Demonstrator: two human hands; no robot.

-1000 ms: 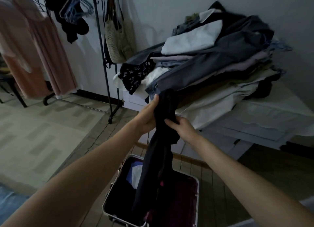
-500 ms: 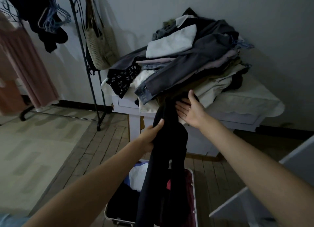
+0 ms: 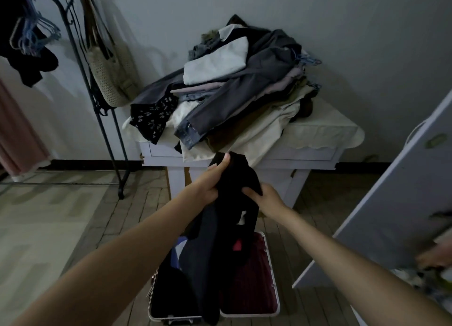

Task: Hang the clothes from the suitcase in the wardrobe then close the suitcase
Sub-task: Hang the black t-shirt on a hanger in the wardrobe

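A black garment (image 3: 230, 228) hangs from both my hands above the open suitcase (image 3: 275, 301) on the floor. My left hand (image 3: 210, 181) grips the garment's top edge, thumb up. A little lower and to the right, my right hand (image 3: 266, 198) holds another fold of the same cloth. The suitcase has a metal rim and a dark red lining, and holds dark clothes plus a blue and a pink piece. The white wardrobe door (image 3: 391, 203) stands open at the right. Several hangers (image 3: 36, 34) hang on a black clothes rack (image 3: 107, 120) at the upper left.
A white table (image 3: 318, 154) straight ahead carries a tall pile of folded clothes (image 3: 232, 91). A woven bag (image 3: 110, 74) hangs on the rack, and a pink garment (image 3: 14, 135) hangs at the far left. A pale rug (image 3: 36, 215) covers the floor to the left.
My right hand, open and off the cloth half a second ago, has come down and taken hold of the black garment again. The view has turned further right, bringing in the wardrobe door.
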